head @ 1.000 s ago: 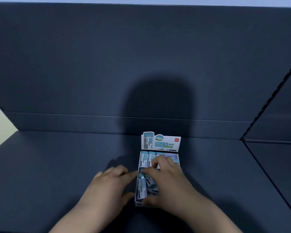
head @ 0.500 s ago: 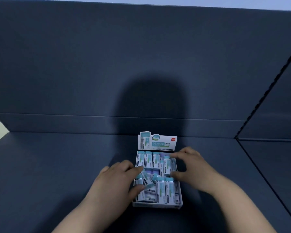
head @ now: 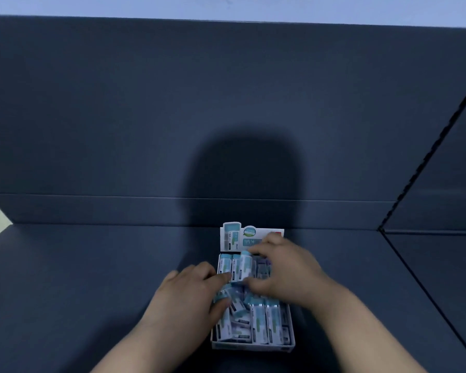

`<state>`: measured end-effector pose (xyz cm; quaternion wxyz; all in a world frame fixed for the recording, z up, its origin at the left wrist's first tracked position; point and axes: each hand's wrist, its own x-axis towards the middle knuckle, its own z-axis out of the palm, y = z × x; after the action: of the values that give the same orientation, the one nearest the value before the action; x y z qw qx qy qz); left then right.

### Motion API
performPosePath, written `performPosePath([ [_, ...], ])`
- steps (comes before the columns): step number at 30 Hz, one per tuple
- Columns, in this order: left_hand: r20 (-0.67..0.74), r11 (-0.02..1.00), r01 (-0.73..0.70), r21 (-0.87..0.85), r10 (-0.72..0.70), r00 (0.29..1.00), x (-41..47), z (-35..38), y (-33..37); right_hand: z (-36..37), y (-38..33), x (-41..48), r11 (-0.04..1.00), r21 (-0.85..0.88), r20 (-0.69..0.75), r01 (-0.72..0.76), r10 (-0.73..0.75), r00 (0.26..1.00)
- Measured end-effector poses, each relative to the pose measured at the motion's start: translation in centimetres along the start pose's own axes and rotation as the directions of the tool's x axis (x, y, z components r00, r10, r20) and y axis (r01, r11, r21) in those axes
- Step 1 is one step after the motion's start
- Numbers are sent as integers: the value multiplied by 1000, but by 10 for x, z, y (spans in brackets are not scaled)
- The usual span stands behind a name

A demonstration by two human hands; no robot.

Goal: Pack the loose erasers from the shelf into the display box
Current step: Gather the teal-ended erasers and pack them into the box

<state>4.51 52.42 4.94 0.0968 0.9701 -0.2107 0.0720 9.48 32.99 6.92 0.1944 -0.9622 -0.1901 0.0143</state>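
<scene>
The white display box (head: 253, 345) lies on the dark shelf, its printed header flap (head: 232, 235) standing up at the far end. Several teal-and-white wrapped erasers (head: 258, 323) fill it, some in neat rows, some tilted in the middle. My right hand (head: 283, 270) is over the far row, thumb and fingers pinching one eraser (head: 246, 266) that is raised above its neighbours. My left hand (head: 189, 297) rests on the box's left side, its thumb and fingers touching the tilted erasers there; whether it grips one is unclear.
The dark blue shelf floor (head: 92, 292) stretches left and right of the box. A tall back panel (head: 226, 117) rises behind it. A side partition (head: 441, 184) closes off the right. My head's shadow falls on the back panel.
My right hand moved left from the box's right edge onto the far row and took hold of an eraser. My left hand stayed at the box's left side.
</scene>
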Motion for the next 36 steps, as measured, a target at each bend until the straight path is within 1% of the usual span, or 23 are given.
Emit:
performPosePath([
  [3,-26,999,-4,41,5,1000,5,-1,0,12,-6,3,1000,-26,37,17,-16,999],
  [5,-4,1000,-8,14,8,1000,7,-4,2,11,1,2,1000,30,64,-9,7,998],
  [7,4,999,-47,25,47,999,9,-4,3,3,13,-2,994,102,31,-34,31,999],
  [8,25,998,-59,32,59,998,11,-4,5,-2,20,-5,993,108,13,-45,44,999],
  [9,53,997,-65,35,63,997,12,-3,5,-6,27,-10,994,91,20,-54,52,998],
  [11,92,997,-37,67,31,995,17,1,5,-10,32,-20,999,22,93,-47,45,995],
  [13,160,997,-34,69,22,987,22,-3,12,-8,28,-29,999,-34,159,-25,30,987],
  [14,161,997,-30,77,17,987,23,-5,16,-7,25,-31,998,-56,175,-22,32,984],
  [16,104,994,-21,107,10,995,23,-2,16,-5,21,-32,993,-120,172,-23,44,984],
  [18,163,992,0,125,-20,986,24,-1,19,-4,19,-30,981,-189,165,-46,78,983],
  [21,177,993,1,119,-22,984,23,0,18,-2,18,-24,962,-264,153,-70,114,982],
  [24,157,991,4,132,-25,987,21,0,19,0,17,-23,963,-245,119,-108,141,983],
  [25,111,992,-18,125,4,994,20,2,16,-1,19,-25,967,-224,99,-121,146,984],
  [26,100,993,-37,116,26,995,19,3,14,-2,21,-28,970,-201,77,-137,156,985],
  [29,109,990,-69,123,56,993,17,11,7,-6,27,-46,976,-139,42,-167,174,984],
  [32,115,985,-66,158,48,992,16,14,7,-8,21,-61,972,-200,101,-126,148,984],
  [36,123,981,-49,187,26,992,13,12,8,-4,18,-57,955,-250,104,-162,192,976],
])
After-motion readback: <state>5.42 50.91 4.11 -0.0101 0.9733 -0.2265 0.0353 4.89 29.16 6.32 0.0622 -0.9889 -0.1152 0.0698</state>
